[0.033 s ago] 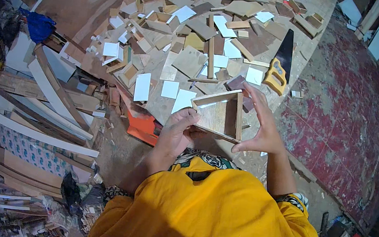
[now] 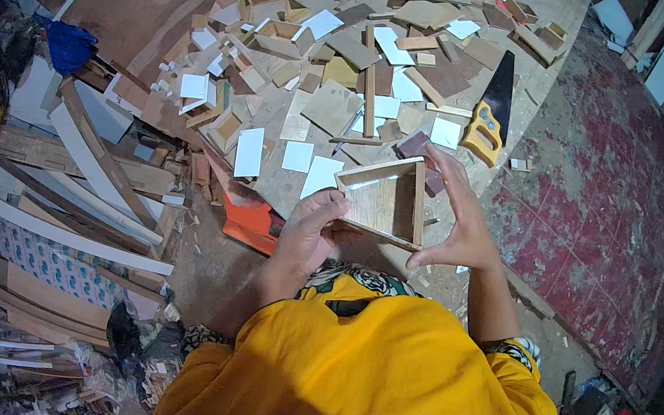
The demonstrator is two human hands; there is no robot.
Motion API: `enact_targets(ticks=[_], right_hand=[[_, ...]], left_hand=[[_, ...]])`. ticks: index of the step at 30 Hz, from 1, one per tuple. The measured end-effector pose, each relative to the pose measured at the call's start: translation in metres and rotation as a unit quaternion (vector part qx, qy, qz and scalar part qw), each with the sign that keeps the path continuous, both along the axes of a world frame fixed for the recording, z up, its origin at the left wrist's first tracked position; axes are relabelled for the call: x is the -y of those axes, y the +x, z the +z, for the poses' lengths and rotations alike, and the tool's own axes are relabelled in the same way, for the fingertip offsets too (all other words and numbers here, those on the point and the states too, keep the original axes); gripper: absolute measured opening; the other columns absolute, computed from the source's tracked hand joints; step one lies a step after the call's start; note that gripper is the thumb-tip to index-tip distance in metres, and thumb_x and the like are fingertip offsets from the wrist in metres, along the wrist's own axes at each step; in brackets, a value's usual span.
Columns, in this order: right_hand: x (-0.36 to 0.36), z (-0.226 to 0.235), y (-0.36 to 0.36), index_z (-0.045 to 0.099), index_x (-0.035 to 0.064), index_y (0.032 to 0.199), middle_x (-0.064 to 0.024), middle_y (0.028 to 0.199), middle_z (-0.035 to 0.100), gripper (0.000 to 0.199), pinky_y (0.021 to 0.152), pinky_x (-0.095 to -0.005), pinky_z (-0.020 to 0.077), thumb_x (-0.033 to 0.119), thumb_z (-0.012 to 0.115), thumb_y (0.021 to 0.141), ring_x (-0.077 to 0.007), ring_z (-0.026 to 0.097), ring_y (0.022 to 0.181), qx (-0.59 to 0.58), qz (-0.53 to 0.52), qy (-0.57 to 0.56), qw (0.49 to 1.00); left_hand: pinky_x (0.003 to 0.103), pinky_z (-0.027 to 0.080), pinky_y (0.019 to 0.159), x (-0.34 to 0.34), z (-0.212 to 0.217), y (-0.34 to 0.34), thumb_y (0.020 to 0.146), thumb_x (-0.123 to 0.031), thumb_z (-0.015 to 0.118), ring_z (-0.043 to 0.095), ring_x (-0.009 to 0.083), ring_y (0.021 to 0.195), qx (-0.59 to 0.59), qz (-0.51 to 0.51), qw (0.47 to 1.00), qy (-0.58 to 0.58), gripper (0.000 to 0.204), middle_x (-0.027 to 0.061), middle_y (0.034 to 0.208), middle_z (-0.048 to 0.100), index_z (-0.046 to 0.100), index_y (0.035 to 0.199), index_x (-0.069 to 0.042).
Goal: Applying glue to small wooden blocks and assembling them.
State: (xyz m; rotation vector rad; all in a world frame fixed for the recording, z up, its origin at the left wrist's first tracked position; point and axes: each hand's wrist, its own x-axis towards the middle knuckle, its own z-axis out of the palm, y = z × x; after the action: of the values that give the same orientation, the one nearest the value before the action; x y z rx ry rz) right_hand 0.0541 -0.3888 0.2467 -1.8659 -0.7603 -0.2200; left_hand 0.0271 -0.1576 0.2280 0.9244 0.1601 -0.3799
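A small shallow wooden box (image 2: 380, 202) with low walls is held in front of me, over the near edge of the table, its inside facing up. My left hand (image 2: 310, 226) is closed on its near left corner, thumb on top and the other fingers underneath. Around the right side, my right hand (image 2: 471, 225) spans the box, thumb at the near corner and fingertips by the far one. Just beyond the box lies a dark brown block (image 2: 413, 144). White rectangular pieces (image 2: 321, 176) rest on the table to its left.
The wooden table (image 2: 275, 185) is strewn with board offcuts and several small boxes (image 2: 282, 39). A yellow-handled handsaw (image 2: 488, 128) lies near its right edge. Curved strips and boards (image 2: 69, 222) are piled at left. An orange object (image 2: 247, 220) stands under the table edge.
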Motion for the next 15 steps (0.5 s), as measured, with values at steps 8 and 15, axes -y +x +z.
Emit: enact_targets(ticks=[8, 15], right_hand=[[0.0014, -0.0064, 0.0022, 0.026, 0.0034, 0.133, -0.0154, 0.13, 0.036, 0.114, 0.1, -0.0421, 0.023, 0.05, 0.079, 0.044, -0.03, 0.035, 0.119, 0.005, 0.023, 0.022, 0.999], [-0.0015, -0.0058, 0.0009, 0.025, 0.0047, 0.134, -0.0153, 0.127, 0.039, 0.116, 0.1, -0.0425, 0.0221, 0.052, 0.078, 0.042, -0.0298, 0.035, 0.119, -0.027, 0.017, 0.065, 0.997]], left_hand=[[0.028, 0.053, 0.063, 0.0006, 0.0036, 0.0004, 0.082, -0.015, 0.056, 0.059, 0.0134, 0.07, -0.003, -0.003, 1.0, -0.006, 0.009, 0.0051, 0.08, 0.059, 0.053, 0.082, -0.006], [0.027, 0.053, 0.062, 0.0008, 0.0006, 0.0014, 0.082, -0.014, 0.056, 0.059, 0.0126, 0.068, -0.006, -0.006, 1.0, 0.002, 0.008, 0.0047, 0.079, 0.06, 0.054, 0.082, -0.007]])
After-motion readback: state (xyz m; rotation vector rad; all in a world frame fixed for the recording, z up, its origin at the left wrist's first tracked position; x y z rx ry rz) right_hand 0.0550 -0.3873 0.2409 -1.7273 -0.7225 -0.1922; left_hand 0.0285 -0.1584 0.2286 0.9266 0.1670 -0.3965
